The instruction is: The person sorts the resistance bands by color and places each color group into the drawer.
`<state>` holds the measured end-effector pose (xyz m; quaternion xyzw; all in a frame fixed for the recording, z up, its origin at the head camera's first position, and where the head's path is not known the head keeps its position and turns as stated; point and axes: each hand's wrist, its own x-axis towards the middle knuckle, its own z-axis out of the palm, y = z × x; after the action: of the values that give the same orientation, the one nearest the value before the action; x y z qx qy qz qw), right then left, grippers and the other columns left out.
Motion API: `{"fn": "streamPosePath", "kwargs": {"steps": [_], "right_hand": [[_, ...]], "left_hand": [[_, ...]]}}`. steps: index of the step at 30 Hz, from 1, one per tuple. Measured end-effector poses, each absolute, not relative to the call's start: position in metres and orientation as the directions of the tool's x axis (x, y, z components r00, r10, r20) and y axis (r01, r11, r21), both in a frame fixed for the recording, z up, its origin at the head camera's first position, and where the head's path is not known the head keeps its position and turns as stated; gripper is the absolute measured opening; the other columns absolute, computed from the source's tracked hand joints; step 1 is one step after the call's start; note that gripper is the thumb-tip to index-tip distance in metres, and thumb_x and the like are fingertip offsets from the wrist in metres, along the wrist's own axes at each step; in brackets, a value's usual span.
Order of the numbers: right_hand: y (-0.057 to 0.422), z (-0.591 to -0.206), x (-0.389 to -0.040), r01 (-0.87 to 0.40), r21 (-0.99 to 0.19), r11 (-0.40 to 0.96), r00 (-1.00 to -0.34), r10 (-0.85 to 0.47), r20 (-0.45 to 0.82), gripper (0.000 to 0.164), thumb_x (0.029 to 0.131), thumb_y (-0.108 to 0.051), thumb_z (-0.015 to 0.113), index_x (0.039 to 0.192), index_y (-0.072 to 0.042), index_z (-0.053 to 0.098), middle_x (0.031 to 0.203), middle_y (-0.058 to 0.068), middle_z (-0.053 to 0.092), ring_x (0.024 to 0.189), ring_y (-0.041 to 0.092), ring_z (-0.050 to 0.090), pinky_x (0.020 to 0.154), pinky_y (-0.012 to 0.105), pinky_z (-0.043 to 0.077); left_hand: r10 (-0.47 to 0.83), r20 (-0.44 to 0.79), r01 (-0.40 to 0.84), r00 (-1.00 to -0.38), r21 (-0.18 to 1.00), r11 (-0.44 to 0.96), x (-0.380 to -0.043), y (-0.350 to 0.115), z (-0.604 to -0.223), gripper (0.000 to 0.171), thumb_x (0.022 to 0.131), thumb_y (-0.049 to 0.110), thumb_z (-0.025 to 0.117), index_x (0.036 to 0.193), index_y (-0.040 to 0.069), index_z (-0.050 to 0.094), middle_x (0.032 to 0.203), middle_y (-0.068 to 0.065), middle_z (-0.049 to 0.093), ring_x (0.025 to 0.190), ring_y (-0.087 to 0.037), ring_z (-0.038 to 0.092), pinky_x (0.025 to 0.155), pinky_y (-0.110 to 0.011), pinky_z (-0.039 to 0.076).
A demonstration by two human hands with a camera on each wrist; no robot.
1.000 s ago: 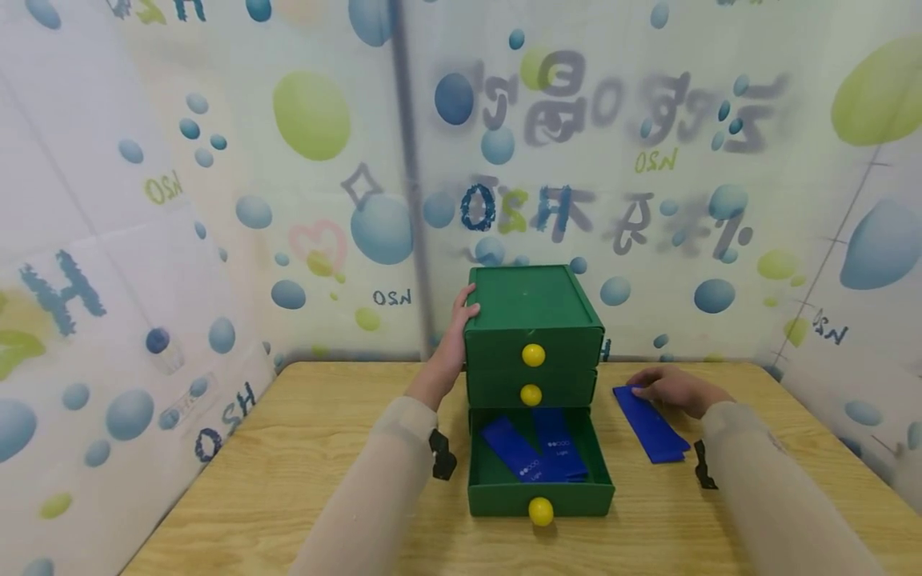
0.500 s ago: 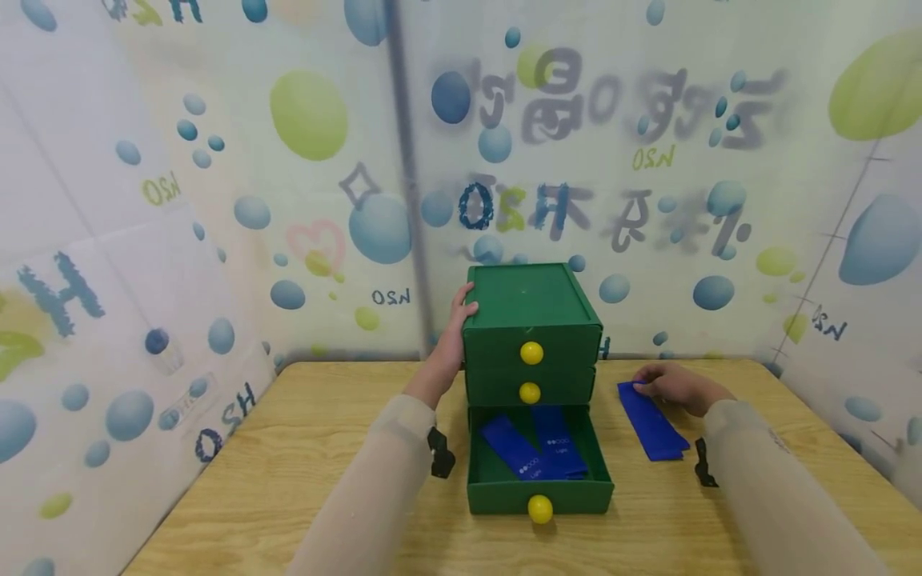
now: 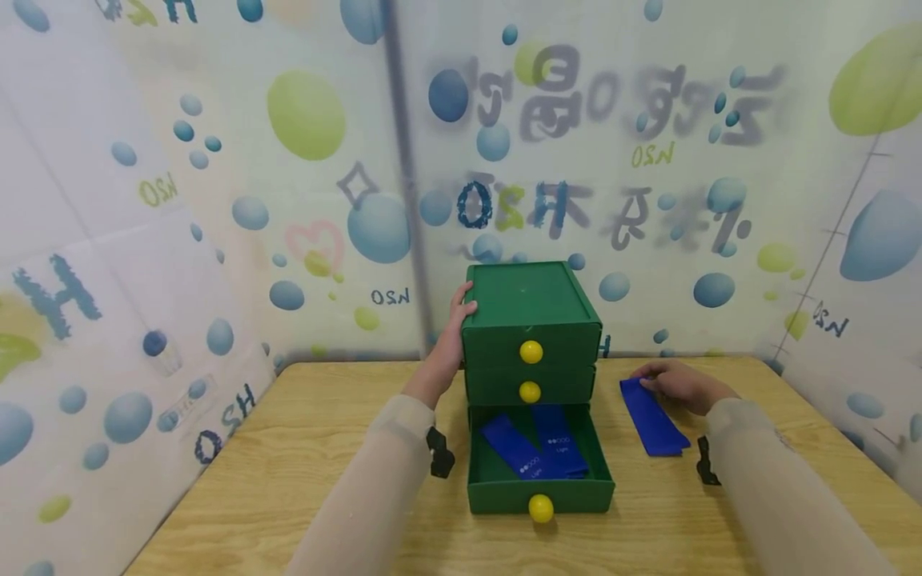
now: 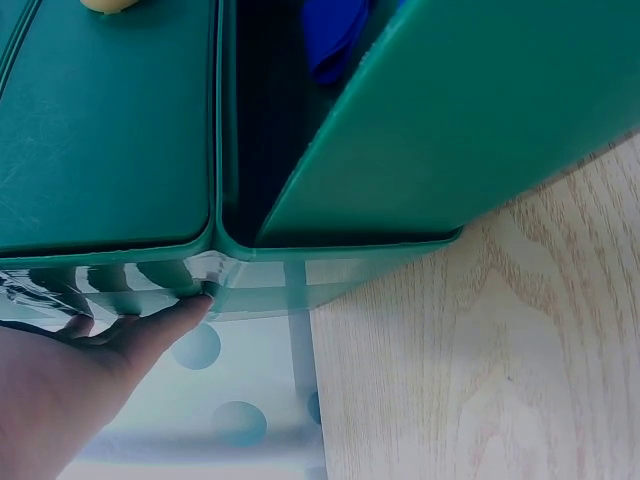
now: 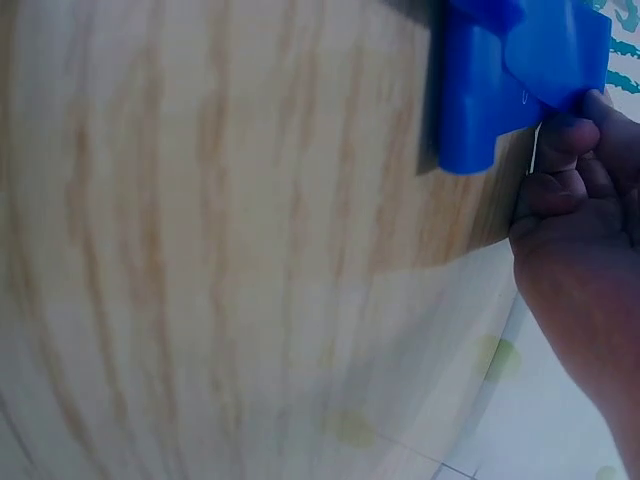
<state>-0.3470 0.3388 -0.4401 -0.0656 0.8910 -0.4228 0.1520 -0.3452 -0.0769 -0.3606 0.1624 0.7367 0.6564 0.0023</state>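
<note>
My left hand rests against the left side of a green drawer cabinet, its fingers extended along the wall. In the left wrist view, the thumb and fingers touch that side. The bottom drawer is pulled out; in it lie two flat blue resistance bands marked "Light". Right of the cabinet, my right hand pinches the far end of another folded blue resistance band. The right wrist view shows this band between thumb and fingers, its lower end hanging close over the table.
The upper two drawers are closed, each with a yellow round knob; the open drawer's knob points toward me. Everything stands on a wooden table. A patterned curtain closes off the back and sides.
My right hand has shifted the pinched band slightly away from me and to the right. The left hand has kept its place on the cabinet, and the drawer has stayed out.
</note>
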Motion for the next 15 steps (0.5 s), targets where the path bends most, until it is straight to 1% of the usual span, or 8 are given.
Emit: {"fn": "streamPosePath", "kwargs": {"steps": [3,6,8,12,15], "right_hand": [[0.3382,-0.4397,-0.3465,0.016,-0.775,0.632,-0.945,-0.245,-0.218,0.038,0.11,-0.006,0.042,0.142,0.01,0.055,0.129,0.022,0.061,0.108,0.029,0.053,0.09,0.035,0.046],[0.3386,-0.4404,-0.3464,0.007,-0.777,0.629,-0.942,-0.255,-0.216,0.041,0.11,-0.007,0.042,0.146,0.009,0.053,0.135,0.025,0.059,0.11,0.029,0.053,0.091,0.036,0.045],[0.3383,-0.4408,-0.346,0.024,-0.794,0.608,-0.94,-0.256,-0.224,0.043,0.11,-0.008,0.043,0.149,0.007,0.052,0.136,0.025,0.057,0.108,0.028,0.052,0.09,0.036,0.045],[0.3384,-0.4418,-0.3465,0.052,-0.806,0.59,-0.936,-0.252,-0.245,0.047,0.11,-0.015,0.049,0.152,0.007,0.049,0.136,0.021,0.057,0.106,0.026,0.052,0.087,0.035,0.044],[0.3381,-0.4416,-0.3477,0.045,-0.786,0.616,-0.935,-0.25,-0.25,0.05,0.111,-0.022,0.052,0.151,0.009,0.049,0.136,0.022,0.059,0.108,0.027,0.052,0.09,0.037,0.045]], "left_hand": [[0.242,0.202,0.226,-0.949,0.971,0.077,-0.3445,-0.0769,-0.3605,0.065,0.107,0.052,0.032,0.169,0.04,0.017,0.182,0.001,-0.001,0.167,-0.033,0.006,0.13,-0.067,0.013],[0.241,0.201,0.225,-0.95,0.972,0.075,-0.3435,-0.0767,-0.36,0.065,0.107,0.052,0.032,0.169,0.04,0.017,0.182,0.001,-0.001,0.167,-0.033,0.006,0.13,-0.066,0.013],[0.242,0.2,0.224,-0.949,0.972,0.074,-0.3426,-0.0767,-0.3597,0.065,0.107,0.052,0.032,0.169,0.04,0.016,0.182,0.001,-0.001,0.167,-0.032,0.006,0.13,-0.066,0.013],[0.245,0.196,0.219,-0.95,0.973,0.072,-0.3422,-0.0771,-0.3596,0.065,0.107,0.053,0.032,0.169,0.042,0.016,0.181,0.002,-0.001,0.167,-0.032,0.008,0.13,-0.066,0.015],[0.247,0.193,0.216,-0.95,0.974,0.07,-0.3424,-0.0779,-0.3597,0.065,0.107,0.054,0.033,0.169,0.044,0.016,0.181,0.002,-0.001,0.167,-0.032,0.009,0.129,-0.066,0.017]]}}
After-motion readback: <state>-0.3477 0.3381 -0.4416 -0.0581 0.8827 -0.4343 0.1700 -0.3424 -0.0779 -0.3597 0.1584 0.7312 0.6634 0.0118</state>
